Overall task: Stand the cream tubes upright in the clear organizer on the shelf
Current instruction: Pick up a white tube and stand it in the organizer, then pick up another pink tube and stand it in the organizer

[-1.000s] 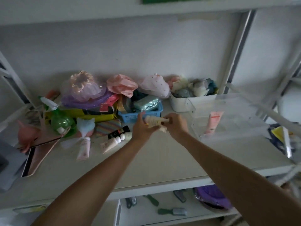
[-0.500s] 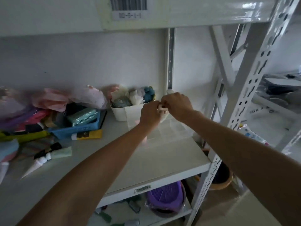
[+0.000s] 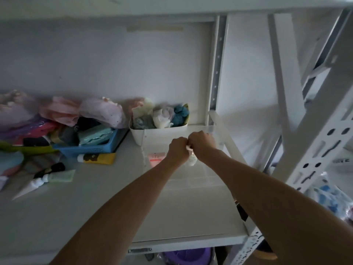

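The clear organizer stands on the right part of the shelf, beside the white bin. My left hand and my right hand meet above it, both closed on the top of a pale cream tube that hangs upright inside the organizer. A pink tube stands in the organizer's left part. More tubes lie on the shelf at the left: a yellow one with a bear print, a pale green one and a white one.
A white bin of bundled cloths sits behind the organizer. A blue basket and a pile of bags and packets fill the shelf's back left. White rack uprights rise at the right. A purple tub sits on the lower shelf.
Both hands carried the pale tube from the shelf's middle to the right and lowered it upright into the organizer. The view swung right and then down.
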